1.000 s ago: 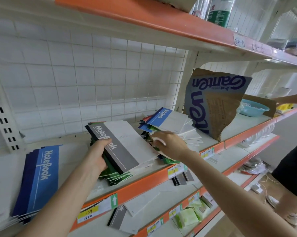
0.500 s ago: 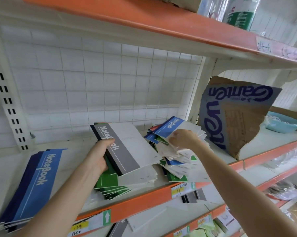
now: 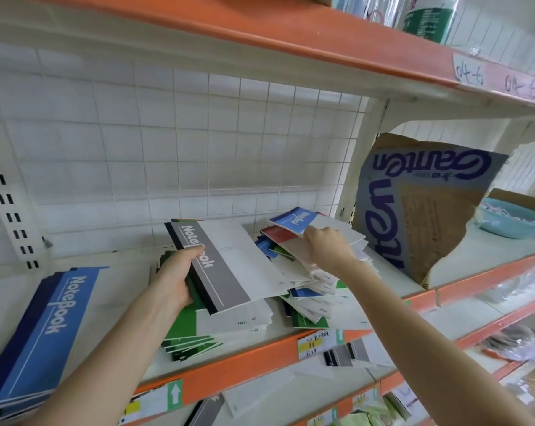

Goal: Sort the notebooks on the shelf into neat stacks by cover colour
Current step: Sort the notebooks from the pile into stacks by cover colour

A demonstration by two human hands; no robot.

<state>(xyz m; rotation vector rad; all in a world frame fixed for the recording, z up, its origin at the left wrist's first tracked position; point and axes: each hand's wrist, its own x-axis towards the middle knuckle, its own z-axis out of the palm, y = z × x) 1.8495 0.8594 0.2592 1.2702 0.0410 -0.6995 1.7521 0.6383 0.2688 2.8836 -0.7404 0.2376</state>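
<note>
My left hand (image 3: 175, 276) grips the spine edge of a grey-and-white notebook (image 3: 229, 265), holding it over a stack of green notebooks (image 3: 189, 336). To its right lies a jumbled heap of mixed notebooks (image 3: 309, 296) in blue, green, red and white. My right hand (image 3: 327, 247) reaches into the top of that heap and pinches a blue-covered notebook (image 3: 295, 219), its far end lifted. A neat blue notebook stack (image 3: 41, 330) lies at the left end of the shelf (image 3: 247, 361).
A torn cardboard box panel (image 3: 420, 210) stands upright right of the heap, with a blue bowl (image 3: 509, 216) behind it. A white wire grid (image 3: 183, 142) backs the shelf. More grey notebooks (image 3: 346, 353) and packets lie on the lower shelves.
My right hand has gone from the front of the heap up to its top and taken hold of the blue notebook. My left hand keeps the grey notebook in place.
</note>
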